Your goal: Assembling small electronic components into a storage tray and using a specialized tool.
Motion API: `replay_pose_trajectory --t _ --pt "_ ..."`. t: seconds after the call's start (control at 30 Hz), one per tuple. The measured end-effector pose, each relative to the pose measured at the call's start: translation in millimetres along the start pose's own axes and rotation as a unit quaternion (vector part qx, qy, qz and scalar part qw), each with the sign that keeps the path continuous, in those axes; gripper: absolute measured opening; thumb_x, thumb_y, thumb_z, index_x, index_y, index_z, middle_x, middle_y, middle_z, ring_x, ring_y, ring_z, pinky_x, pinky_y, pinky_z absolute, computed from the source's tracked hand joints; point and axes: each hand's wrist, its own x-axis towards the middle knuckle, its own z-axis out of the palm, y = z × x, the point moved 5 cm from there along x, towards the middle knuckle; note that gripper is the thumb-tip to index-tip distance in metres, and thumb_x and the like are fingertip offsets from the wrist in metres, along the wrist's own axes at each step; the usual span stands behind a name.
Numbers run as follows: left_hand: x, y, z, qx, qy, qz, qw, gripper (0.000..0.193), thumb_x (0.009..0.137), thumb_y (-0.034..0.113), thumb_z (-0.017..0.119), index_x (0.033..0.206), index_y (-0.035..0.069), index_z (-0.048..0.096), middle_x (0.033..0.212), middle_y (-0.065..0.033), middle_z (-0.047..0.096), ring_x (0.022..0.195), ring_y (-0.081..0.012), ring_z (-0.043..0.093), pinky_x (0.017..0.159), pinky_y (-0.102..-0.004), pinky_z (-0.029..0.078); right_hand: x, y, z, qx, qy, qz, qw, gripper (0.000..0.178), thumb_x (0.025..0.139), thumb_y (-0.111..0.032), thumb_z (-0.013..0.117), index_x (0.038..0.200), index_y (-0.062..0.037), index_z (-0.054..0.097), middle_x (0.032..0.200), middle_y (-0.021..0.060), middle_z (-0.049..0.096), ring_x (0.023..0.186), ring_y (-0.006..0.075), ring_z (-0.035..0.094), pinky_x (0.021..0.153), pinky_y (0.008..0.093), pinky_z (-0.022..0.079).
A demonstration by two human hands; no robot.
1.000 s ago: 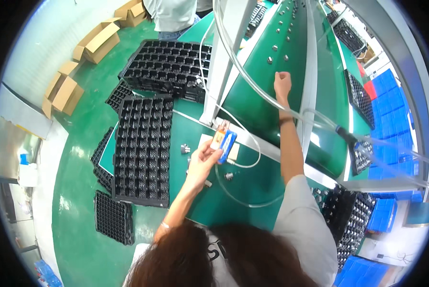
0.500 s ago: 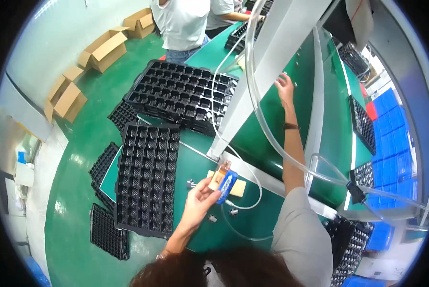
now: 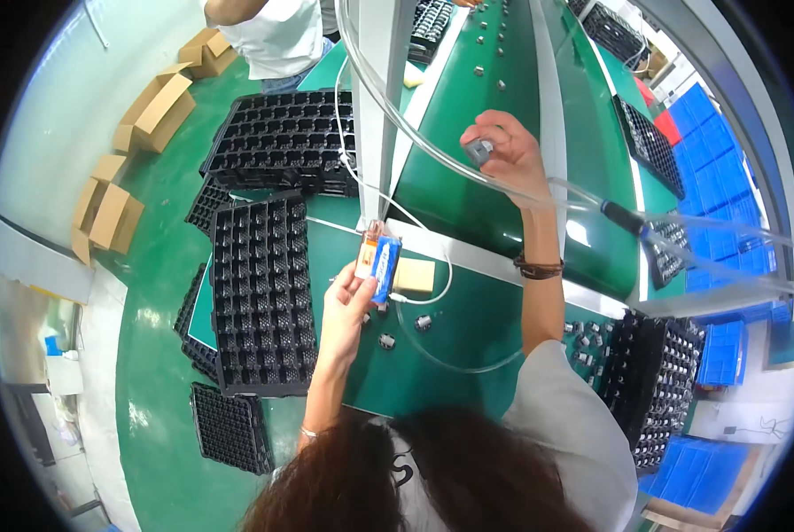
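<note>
left hand point(image 3: 347, 303) grips blue-and-orange device point(image 3: 382, 263); right hand point(image 3: 519, 160) pinches small metal part point(image 3: 478, 151) over green belt point(image 3: 457, 99); black tray point(image 3: 262, 297) at left.

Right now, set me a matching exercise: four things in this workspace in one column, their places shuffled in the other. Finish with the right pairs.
Things
1. blue-and-orange object
2. raised grey part
3. yellow block
4. cardboard boxes

Places
A. lying on the green worktable
B. in the left hand
C. standing on the green floor
D. in the right hand

Pairs: 1-B; 2-D; 3-A; 4-C
</note>
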Motion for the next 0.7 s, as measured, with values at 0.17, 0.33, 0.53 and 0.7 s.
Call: replay_pose_trajectory --t 0.17,0.33,0.53,0.7 --pt "-4.9 -3.3 6.9 0.015 -0.011 0.004 1.000 0.032 0.092 0.017 0.055 0.119 0.001 0.050 0.101 -0.0014 0.060 0.084 -0.0050 0.057 0.069 -0.0194 0.048 -34.9 -22.8 16.6 -0.029 0.013 -0.048 0.998 0.049 0.071 0.002 0.066 0.117 -0.0025 0.050 0.106 0.0096 0.061 0.094 0.0162 0.056 0.078 0.0262 0.046" --pt "-9.9 -6.0 -3.5 0.045 0.039 0.036 0.998 0.025 0.091 0.018 0.057 0.110 0.003 0.053 0.090 -0.0011 0.059 0.076 -0.0067 0.056 0.066 -0.0204 0.047 -129.7 18.7 47.5 -0.110 0.105 0.106 0.983 0.031 0.077 -0.004 0.070 0.106 -0.0063 0.060 0.108 0.0015 0.057 0.089 0.0091 0.054 0.078 0.0245 0.046" --pt "-11.3 -21.2 -8.0 0.003 0.054 -0.007 0.999 0.037 0.089 0.019 0.060 0.121 0.005 0.046 0.102 -0.0044 0.058 0.083 -0.0116 0.059 0.069 -0.0213 0.052 -302.2 6.2 50.0 -0.277 0.340 0.239 0.866 0.029 0.075 -0.014 0.074 0.099 -0.0031 0.061 0.090 0.0037 0.063 0.081 0.0121 0.058 0.077 0.0263 0.047" --pt "-6.6 -36.8 -4.0 -0.009 0.031 -0.013 0.999 0.046 0.090 0.020 0.058 0.131 0.007 0.042 0.111 -0.0059 0.058 0.088 -0.0143 0.062 0.070 -0.0204 0.052 -416.4 -59.5 24.7 -0.396 0.568 0.295 0.658 0.027 0.075 -0.013 0.073 0.097 -0.0016 0.063 0.085 0.0078 0.064 0.075 0.0132 0.058 0.069 0.0274 0.047"
